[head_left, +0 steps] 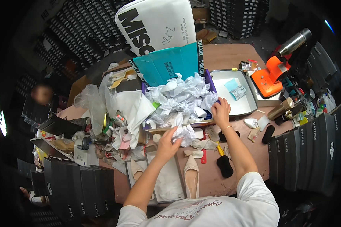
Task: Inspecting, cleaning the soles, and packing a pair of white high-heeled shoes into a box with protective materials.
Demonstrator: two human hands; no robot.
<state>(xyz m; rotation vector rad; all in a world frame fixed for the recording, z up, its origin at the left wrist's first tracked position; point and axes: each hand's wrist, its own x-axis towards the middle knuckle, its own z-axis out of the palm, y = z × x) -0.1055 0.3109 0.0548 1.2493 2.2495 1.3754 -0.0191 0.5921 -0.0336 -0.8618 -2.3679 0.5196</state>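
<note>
A large box [210, 81] with purple sides is heaped with crumpled white tissue paper [178, 94]. At its near edge, my left hand [168, 144] has thumb and fingers around a wad of tissue paper [184, 135]. My right hand [221, 112] is at the box's right near corner, its fingers bent over the rim beside the paper. Nearer to me lies a grey shoebox [144, 163] with white lining paper. One beige flat shoe [136, 169] is partly hidden by my left forearm; another beige flat shoe [191, 177] lies beside the shoebox.
Stacked dark shoeboxes flank me at left [75, 185] and right [303, 155]. A black oval pad [225, 167] lies by my right forearm. An open tray [250, 108] and an orange device [267, 81] stand right of the box; plastic bags [93, 102] and clutter crowd the left.
</note>
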